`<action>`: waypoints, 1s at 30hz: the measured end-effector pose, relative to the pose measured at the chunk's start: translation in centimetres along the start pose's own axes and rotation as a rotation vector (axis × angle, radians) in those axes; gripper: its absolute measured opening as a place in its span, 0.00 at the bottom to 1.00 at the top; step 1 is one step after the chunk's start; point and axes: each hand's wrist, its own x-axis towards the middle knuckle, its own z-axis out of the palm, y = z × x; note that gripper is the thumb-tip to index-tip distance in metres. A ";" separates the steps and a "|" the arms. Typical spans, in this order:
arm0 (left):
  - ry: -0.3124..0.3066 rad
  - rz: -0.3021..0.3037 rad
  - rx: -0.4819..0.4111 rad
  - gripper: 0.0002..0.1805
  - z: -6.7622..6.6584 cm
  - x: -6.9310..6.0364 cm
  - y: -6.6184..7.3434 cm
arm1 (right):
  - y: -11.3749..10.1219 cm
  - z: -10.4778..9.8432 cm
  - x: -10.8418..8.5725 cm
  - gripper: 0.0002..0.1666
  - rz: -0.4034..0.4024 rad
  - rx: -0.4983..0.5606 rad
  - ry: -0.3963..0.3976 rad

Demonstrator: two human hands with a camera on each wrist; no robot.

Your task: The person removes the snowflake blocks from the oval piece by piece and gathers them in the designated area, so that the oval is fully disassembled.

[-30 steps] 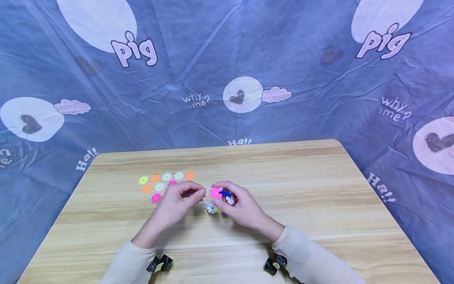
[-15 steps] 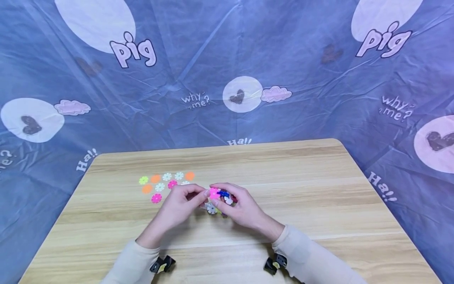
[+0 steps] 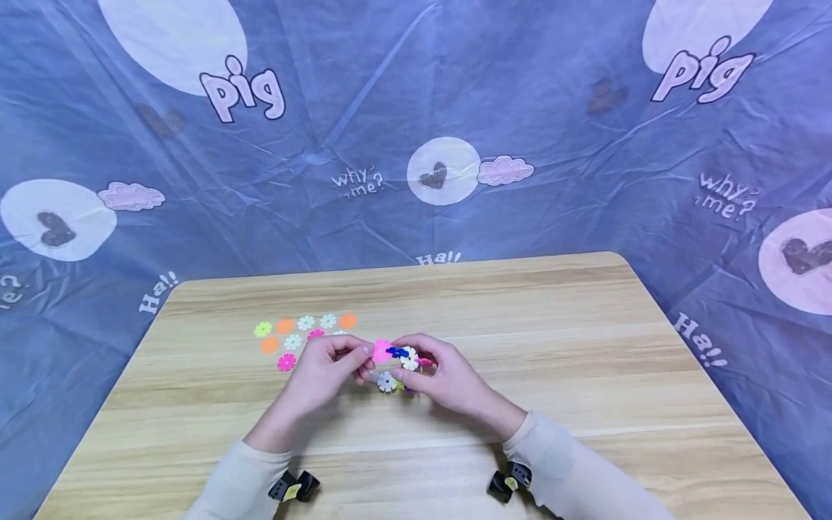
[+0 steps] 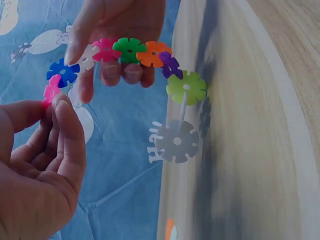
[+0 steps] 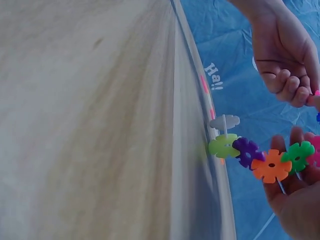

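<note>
A curved chain of interlocking plastic flower discs (image 4: 129, 50) hangs between my hands, above the table. My left hand (image 3: 323, 383) pinches the pink disc (image 3: 381, 351) at one end. A blue disc (image 4: 63, 72) comes after it, then a white one. My right hand (image 3: 448, 375) holds the chain, its fingers behind the pink, green and orange discs (image 5: 272, 165) in the wrist views. Towards the other end are a purple disc (image 4: 170, 64), a yellow-green disc (image 4: 186, 87) and a whitish disc (image 4: 177, 141), which dangle free.
Several loose discs lie on the wooden table (image 3: 552, 325) beyond my left hand, among them a yellow disc (image 3: 263, 329), an orange disc (image 3: 269, 345) and a pink disc (image 3: 287, 362). A blue printed cloth (image 3: 364, 94) hangs behind the table.
My left hand has come to the pink end disc and now pinches it. That end has shifted left, and more of the white and blue discs shows out of my right hand.
</note>
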 end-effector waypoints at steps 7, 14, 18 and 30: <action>0.020 0.010 -0.033 0.10 -0.5 -0.1 -0.3 | 0.2 -0.1 -0.2 0.24 0.009 -0.005 -0.004; 0.036 0.000 -0.055 0.11 -0.1 -0.1 -0.5 | 0.1 0.1 -0.3 0.23 0.004 0.026 0.031; 0.034 -0.025 -0.076 0.13 0.5 -0.1 -0.6 | 0.2 0.1 -0.3 0.22 -0.016 0.023 0.037; 0.073 -0.126 -0.244 0.13 1.8 -0.1 -0.3 | 0.2 0.0 -0.3 0.24 -0.050 0.021 0.017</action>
